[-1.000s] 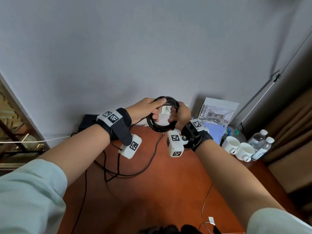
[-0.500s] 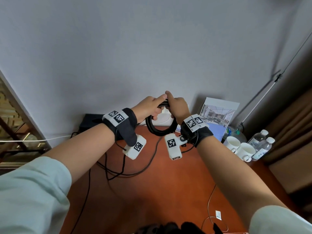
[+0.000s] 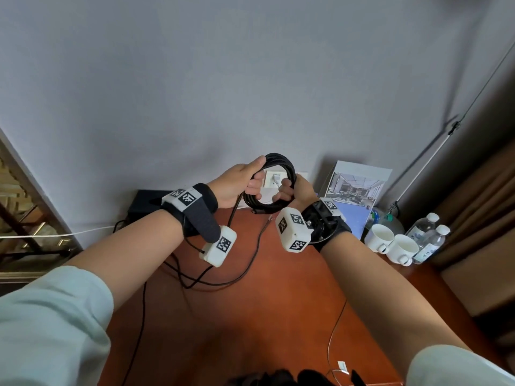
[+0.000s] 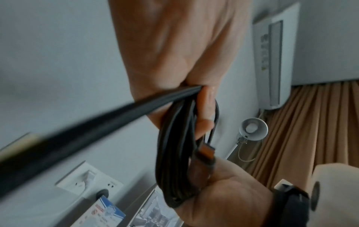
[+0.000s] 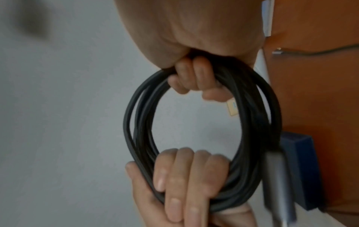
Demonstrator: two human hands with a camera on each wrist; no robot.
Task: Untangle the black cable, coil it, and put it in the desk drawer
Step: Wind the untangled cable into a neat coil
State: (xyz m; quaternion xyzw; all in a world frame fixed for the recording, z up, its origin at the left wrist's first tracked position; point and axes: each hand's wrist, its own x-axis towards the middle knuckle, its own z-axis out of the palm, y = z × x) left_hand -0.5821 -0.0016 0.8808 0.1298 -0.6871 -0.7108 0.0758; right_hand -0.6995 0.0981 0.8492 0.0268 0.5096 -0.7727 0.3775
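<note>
Both hands are raised above the desk (image 3: 278,316) and closed on one bundle. The left hand (image 3: 237,185) grips the left side of the black cable (image 3: 281,162) coil, thumb over the top and fingers (image 5: 186,172) curled through the opening. The right hand (image 3: 295,192) grips the opposite side, its fingers (image 5: 194,76) wrapped round the stacked loops.

The coil is held in the air, above the far edge of the desk and in front of the wall socket (image 3: 274,178). Several turns lie together in a rough ring; the right wrist view shows them parallel and free of knots. A connector end (image 4: 207,152) rests against the bundle near the right hand.

Status, as judged: untangling appears finished for the wound part, and coiling is well advanced. One strand (image 3: 252,254) runs from the left hand down to the desk, where it trails in a loose curve among other dark leads, so some length seemingly remains to be wound on. Which lead on the desk belongs to this cable cannot be settled. The drawer is not in view; stowing is not yet done.

Two white cups (image 3: 390,240) and water bottles (image 3: 429,235) stand at the far right.
</note>
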